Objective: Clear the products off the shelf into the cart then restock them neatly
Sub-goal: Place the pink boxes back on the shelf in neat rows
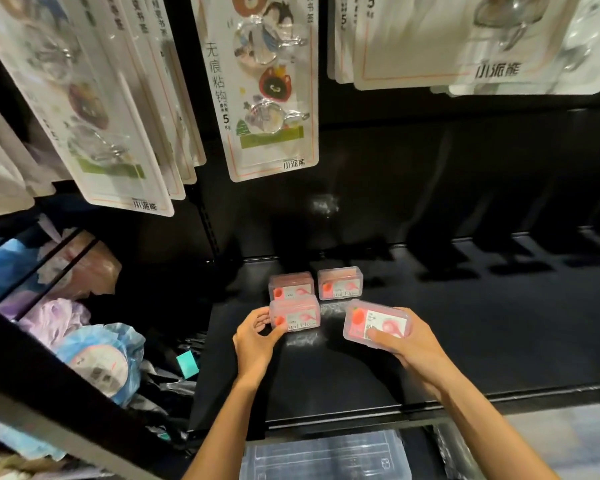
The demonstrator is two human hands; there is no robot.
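Two pink dental floss boxes stand side by side at the back of the black shelf (465, 323), the left one (290, 285) and the right one (340, 282). In front of the left one sits a third pink box (297, 315); my left hand (255, 337) grips its left end, thumb on its front. My right hand (409, 341) holds a fourth pink box (378, 323) tilted just above the shelf, to the right of the third, thumb across its lid.
Carded adhesive hooks (267, 84) hang above the shelf on pegs, with more cards at the left and upper right. The neighbouring bay at left holds bagged bath sponges (97, 355). Clear plastic boxes (326, 455) lie on the level below the shelf edge.
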